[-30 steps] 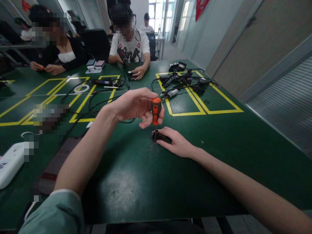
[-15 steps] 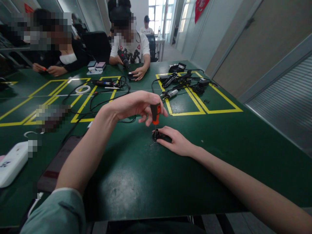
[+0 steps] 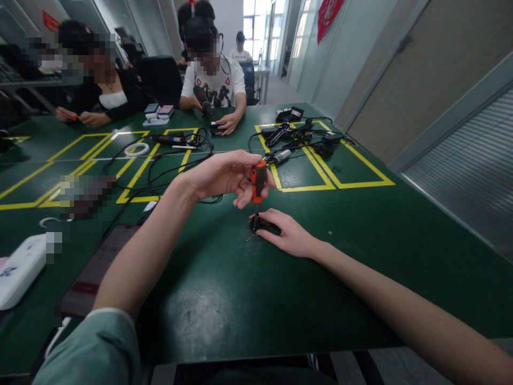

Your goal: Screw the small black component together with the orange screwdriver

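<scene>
My left hand (image 3: 236, 176) grips the orange and black handle of a screwdriver (image 3: 258, 184) from above. The screwdriver stands nearly upright, its thin shaft pointing down at a small dark part (image 3: 256, 224) on the green table (image 3: 224, 278). Fingers and thumb of my right hand (image 3: 286, 232) pinch that part from the right and keep it against the tabletop. It looks black with a round end; its exact kind cannot be made out, and the tip's contact is too small to tell. Tiny bits (image 3: 247, 240) lie just in front of it.
Black cables and adapters (image 3: 308, 133) lie inside yellow tape at the back right. A black-handled tool (image 3: 170, 139) and a white ring (image 3: 136, 149) are back left. A dark phone (image 3: 96, 267) and a white device (image 3: 22, 270) lie left. A co-worker (image 3: 214, 85) sits opposite, holding a tool.
The screwdriver handle has turned in my left hand, showing more orange, and its shaft now reaches straight down to the part. My right hand stays almost where it was.
</scene>
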Demonstrator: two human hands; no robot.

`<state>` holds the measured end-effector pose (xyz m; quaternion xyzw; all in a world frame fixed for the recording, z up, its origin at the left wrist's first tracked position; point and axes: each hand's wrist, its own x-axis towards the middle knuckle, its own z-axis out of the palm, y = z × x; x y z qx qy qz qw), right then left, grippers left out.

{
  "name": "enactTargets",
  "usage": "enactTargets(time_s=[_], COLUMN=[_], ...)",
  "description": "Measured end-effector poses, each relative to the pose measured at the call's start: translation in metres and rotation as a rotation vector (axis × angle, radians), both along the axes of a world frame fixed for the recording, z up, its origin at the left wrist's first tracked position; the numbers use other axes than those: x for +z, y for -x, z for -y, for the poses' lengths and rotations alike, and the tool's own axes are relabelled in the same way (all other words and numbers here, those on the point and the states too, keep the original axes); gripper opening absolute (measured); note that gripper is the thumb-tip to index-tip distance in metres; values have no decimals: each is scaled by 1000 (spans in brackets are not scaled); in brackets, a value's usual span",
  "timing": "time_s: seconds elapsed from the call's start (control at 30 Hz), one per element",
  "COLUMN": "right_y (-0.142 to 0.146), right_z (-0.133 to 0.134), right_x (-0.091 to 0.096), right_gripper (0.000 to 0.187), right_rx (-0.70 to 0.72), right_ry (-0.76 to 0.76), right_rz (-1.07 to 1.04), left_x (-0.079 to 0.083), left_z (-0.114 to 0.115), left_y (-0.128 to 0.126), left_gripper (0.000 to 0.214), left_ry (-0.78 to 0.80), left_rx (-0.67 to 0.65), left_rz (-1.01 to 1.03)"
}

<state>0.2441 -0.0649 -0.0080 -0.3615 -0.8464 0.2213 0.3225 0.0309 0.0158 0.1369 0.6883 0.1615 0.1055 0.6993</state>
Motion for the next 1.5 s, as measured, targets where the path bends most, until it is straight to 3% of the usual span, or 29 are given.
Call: enactTargets(time_s=[0.2,0.53,0.8,1.03,1.17,1.5], right_y=[1,0,0,-1,-3,-6], right_z=[0,0,0,1,1,-2], right_x=[-2,0,-2,-2,-2,-5], right_gripper=[27,28,27,41,39,36], right_rx=[-23,-6,-4,-5,5,-17], right_ry=[-13,-2,-24,2,1,69], right_rz=[-12,-5,-5,6,13,-29], left_x=[2,0,0,-1,-2,2], left_z=[1,7,0,0,2,0], left_y=[3,-2,1,2,2,4], left_gripper=[41,43,45,36,38,50], left_ry=[-56,-27,35,-12,-61,-28], left_rx=[-17,-6,-70,19,60,-45], left_rz=[-6,24,12,15,9,-25])
